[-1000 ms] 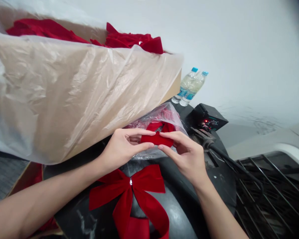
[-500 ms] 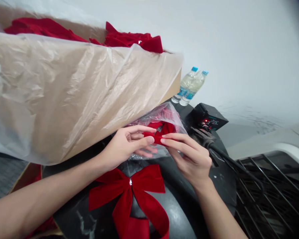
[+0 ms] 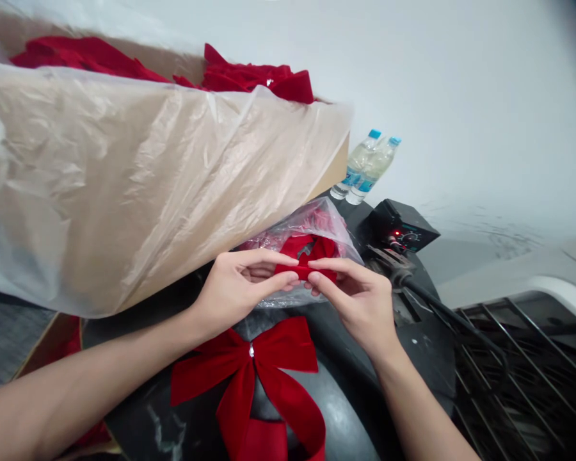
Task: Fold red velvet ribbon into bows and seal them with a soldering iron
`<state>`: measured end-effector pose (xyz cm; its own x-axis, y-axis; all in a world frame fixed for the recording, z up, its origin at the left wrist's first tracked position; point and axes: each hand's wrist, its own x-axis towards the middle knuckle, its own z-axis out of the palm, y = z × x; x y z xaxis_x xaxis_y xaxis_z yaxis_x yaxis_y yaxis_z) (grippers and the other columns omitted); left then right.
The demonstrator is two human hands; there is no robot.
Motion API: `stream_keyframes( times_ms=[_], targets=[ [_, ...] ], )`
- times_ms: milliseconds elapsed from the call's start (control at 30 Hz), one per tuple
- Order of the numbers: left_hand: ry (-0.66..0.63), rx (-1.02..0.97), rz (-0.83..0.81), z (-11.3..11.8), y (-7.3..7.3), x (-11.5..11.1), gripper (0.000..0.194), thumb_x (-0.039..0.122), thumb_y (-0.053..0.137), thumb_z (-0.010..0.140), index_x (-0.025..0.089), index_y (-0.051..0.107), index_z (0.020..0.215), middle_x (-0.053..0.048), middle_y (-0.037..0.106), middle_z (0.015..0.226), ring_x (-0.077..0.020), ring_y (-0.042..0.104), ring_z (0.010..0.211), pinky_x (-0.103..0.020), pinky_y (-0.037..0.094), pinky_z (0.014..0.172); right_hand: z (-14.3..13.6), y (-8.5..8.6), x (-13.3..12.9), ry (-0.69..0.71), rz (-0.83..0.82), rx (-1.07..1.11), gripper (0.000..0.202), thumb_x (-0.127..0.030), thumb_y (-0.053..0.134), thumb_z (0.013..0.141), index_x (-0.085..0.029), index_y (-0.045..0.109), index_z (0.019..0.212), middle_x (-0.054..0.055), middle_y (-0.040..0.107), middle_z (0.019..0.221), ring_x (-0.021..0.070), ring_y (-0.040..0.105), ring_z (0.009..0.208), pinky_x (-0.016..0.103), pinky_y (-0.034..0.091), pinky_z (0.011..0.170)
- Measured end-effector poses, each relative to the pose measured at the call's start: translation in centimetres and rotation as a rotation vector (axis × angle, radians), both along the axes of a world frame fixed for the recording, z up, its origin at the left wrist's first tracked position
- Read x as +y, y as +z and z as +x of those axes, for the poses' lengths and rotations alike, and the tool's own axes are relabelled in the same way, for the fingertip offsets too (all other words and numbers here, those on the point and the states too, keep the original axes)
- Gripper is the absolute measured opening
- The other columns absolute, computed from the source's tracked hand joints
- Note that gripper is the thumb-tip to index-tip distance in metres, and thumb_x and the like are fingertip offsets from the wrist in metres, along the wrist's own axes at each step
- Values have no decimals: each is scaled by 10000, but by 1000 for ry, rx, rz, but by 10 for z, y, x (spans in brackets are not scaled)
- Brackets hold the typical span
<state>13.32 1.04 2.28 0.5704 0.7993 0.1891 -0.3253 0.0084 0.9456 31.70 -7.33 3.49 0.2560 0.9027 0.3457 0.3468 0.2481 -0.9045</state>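
Between my two hands is a small folded piece of red velvet ribbon (image 3: 303,273). My left hand (image 3: 242,278) pinches its left part between thumb and fingers. On the other side my right hand (image 3: 358,291) pinches it, fingertips nearly meeting those of the left. Behind the hands lies a clear plastic bag (image 3: 348,234) with more red ribbon pieces in it. Closer to me, a large red velvet bow (image 3: 288,346) with a silvery tie at its centre lies on the black table (image 3: 345,410). Its lower tails run out of view.
A big cardboard box (image 3: 139,192) wrapped in translucent plastic, holding red bows (image 3: 259,78), stands at the left. Two water bottles (image 3: 372,166), a black control box (image 3: 400,225) with a red light and a cable (image 3: 451,314) are at the right, beside a metal rack (image 3: 523,358).
My right hand has turned and shifted slightly left, its thumb now showing in front of the ribbon. The left fingers have closed together on the ribbon.
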Motion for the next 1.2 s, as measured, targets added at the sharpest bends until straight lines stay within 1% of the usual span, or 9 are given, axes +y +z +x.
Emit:
stream_keyframes(
  times_ms=[367, 467, 567, 633, 700, 800, 900, 1067, 1200],
  targets=[
    [-4, 3, -15, 0, 0, 0, 160, 208, 839, 829, 189, 819, 986, -4, 838, 890, -174, 814, 816, -193, 663, 818, 2, 6, -1, 18, -80, 61, 117, -272, 804, 865, -250, 821, 979, 19, 792, 822, 175, 741, 679, 287, 635, 660],
    [10, 50, 11, 0, 0, 1, 140, 217, 845, 823, 184, 818, 956, 1, 836, 867, -156, 811, 813, -152, 647, 797, 2, 6, -2, 19, -89, 66, 115, -273, 816, 852, -236, 821, 962, 24, 792, 814, 175, 739, 668, 286, 637, 650],
    [26, 108, 32, -1, 0, 2, 275, 225, 864, 802, 201, 806, 1069, 9, 836, 871, -142, 808, 805, -138, 636, 787, 4, 6, -1, 36, -100, 65, 119, -277, 817, 854, -228, 821, 962, 28, 793, 831, 166, 740, 676, 270, 636, 662],
    [26, 141, 26, -1, 0, 2, 366, 228, 875, 788, 214, 789, 1143, 11, 837, 882, -143, 807, 803, -144, 636, 783, 6, 5, -1, 65, -124, 62, 175, -285, 811, 864, -238, 814, 1032, 30, 802, 890, 160, 750, 725, 254, 633, 688],
    [20, 159, 33, -1, 0, 3, 308, 228, 875, 785, 203, 804, 1083, 8, 838, 887, -145, 807, 813, -144, 633, 784, 8, 4, 0, 92, -153, 27, 239, -291, 812, 865, -252, 803, 1101, 32, 808, 966, 155, 752, 779, 238, 625, 713],
    [13, 182, 55, 0, 0, 3, 177, 234, 874, 780, 170, 818, 935, -3, 835, 865, -144, 802, 800, -142, 628, 775, 11, 2, 1, 111, -184, -14, 198, -300, 811, 867, -236, 816, 1054, 28, 805, 898, 132, 727, 704, 218, 604, 665],
    [2, 224, 38, 0, 0, 3, 187, 244, 878, 773, 164, 818, 930, -4, 830, 826, -140, 796, 765, -149, 627, 760, 12, 2, 1, 126, -192, 6, 138, -299, 809, 868, -215, 824, 977, 20, 785, 804, 118, 698, 624, 210, 587, 613],
    [-14, 238, 21, 1, 0, 4, 199, 255, 886, 760, 170, 825, 930, -2, 827, 816, -142, 792, 768, -149, 623, 753, 13, 3, 1, 143, -187, 10, 146, -288, 806, 869, -222, 827, 998, 18, 781, 827, 119, 706, 664, 208, 591, 650],
    [-6, 222, 38, 0, 0, 5, 170, 251, 881, 768, 176, 834, 913, 0, 824, 801, -131, 785, 746, -135, 614, 734, 15, 5, 0, 135, -238, 6, 190, -317, 811, 864, -222, 825, 1028, 32, 800, 865, 126, 716, 683, 212, 597, 667]
  ],
)
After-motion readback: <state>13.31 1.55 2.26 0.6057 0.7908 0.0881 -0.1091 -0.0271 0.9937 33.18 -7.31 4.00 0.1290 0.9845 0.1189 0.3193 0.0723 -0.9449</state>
